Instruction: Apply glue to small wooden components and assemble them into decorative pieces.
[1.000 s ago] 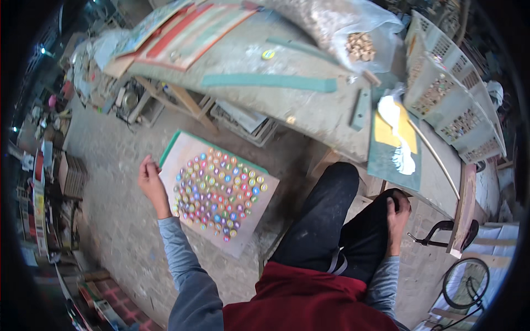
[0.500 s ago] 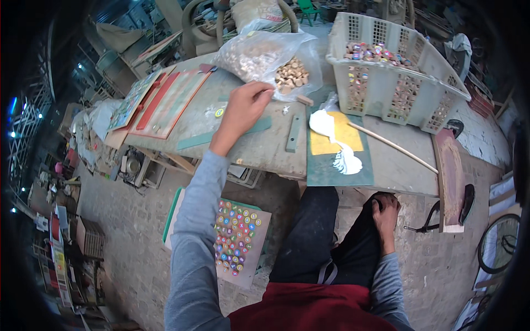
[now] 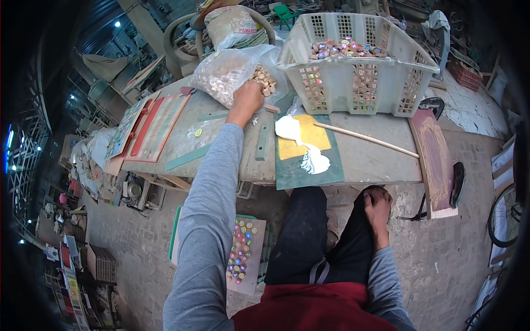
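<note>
Table (image 3: 375, 154): loaded toward far edge
Wooden pieces (image 3: 268, 84): presumably light, stiff; pinch sides
Left hand (image 3: 247, 101): cannot tell grasp
Right hand (image 3: 379, 207): released

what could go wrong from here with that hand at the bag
The translucent plastic bag lies open where the left hand is, so small wooden pieces might spill onto the workbench. The white paste sits uncovered to the right of the left sleeve; a sideways swing could smear it. The wooden stick lies loose and might roll if knocked.
</note>
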Motion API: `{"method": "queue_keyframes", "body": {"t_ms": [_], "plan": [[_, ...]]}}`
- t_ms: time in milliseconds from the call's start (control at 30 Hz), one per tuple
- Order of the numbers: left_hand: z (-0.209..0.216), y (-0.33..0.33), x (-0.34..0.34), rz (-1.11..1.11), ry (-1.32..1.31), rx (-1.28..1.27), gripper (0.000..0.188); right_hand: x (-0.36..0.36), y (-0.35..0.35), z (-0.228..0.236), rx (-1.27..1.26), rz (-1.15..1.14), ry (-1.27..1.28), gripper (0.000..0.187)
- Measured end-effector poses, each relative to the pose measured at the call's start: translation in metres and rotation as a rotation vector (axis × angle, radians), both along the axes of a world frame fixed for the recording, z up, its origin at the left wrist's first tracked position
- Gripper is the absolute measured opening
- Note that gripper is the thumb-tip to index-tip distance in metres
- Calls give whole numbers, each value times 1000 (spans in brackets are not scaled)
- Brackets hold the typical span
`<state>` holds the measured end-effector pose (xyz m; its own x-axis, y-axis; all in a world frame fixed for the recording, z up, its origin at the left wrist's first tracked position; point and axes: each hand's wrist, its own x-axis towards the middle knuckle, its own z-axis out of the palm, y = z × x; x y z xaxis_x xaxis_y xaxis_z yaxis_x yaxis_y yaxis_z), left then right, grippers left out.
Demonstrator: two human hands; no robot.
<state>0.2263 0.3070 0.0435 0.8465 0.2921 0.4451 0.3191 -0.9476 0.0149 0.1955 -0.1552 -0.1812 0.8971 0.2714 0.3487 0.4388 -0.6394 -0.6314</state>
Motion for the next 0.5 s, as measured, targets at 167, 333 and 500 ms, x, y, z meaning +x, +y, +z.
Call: {"method": "queue_keyframes", "body": {"t_ms": [167,333,500], "plan": [[-4,0,3,-35,0,86,26,0,-1,0,-9,-4,25,22],[7,-3,-13,-76,-249,-386,30,1,-1,0,-2,-18,15,21],[30,-29,-58,-531,-550,-1599,30,-1,-1,2,-15,3,20,20]]}}
